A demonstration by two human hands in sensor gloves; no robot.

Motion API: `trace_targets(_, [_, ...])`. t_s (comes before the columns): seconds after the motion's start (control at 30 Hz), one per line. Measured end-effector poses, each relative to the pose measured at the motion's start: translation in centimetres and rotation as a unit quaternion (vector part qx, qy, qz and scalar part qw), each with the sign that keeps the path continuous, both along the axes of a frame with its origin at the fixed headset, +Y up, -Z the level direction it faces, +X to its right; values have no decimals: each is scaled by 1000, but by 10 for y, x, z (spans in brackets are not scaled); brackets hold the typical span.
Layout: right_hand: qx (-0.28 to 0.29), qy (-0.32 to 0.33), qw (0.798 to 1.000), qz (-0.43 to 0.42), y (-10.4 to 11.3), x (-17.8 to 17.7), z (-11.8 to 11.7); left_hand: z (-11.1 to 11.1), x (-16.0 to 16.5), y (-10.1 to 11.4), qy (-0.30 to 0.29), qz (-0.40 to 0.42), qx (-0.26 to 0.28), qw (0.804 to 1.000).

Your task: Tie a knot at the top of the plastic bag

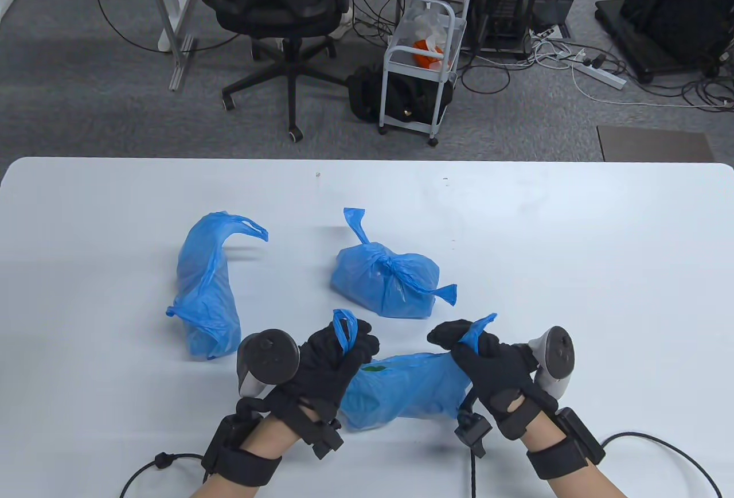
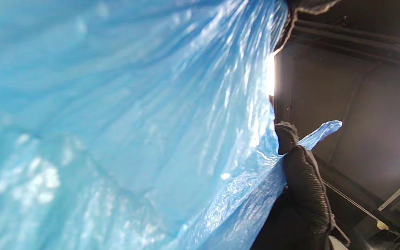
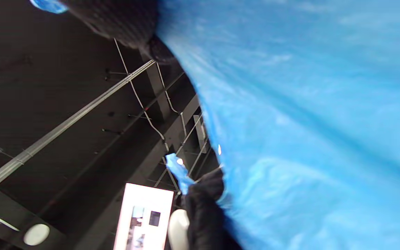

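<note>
On the white tabletop [image 1: 573, 245], the blue bag being tied [image 1: 407, 389] lay at the lower centre, its two handles gripped apart by the left hand [image 1: 335, 357] and right hand [image 1: 487, 363]; no knot was formed yet. A knotted bag [image 1: 387, 283] sat mid-frame, an untied bag [image 1: 206, 286] left.

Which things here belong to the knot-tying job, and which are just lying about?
In use:
- blue plastic bag stretched between both hands
- left hand
- right hand

Lying about:
- knotted blue plastic bag
- untied blue plastic bag
</note>
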State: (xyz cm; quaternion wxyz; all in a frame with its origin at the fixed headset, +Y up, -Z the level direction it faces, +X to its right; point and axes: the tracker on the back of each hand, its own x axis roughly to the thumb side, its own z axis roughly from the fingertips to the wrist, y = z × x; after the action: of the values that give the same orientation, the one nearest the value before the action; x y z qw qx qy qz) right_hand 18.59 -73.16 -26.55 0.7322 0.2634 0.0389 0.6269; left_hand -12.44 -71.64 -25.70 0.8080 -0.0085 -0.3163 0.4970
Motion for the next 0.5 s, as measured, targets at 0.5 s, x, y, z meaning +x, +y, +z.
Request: trace_targets(0.5, [34,-68,932,355,12,-39,-9,3,44,30,72,-228,111,964])
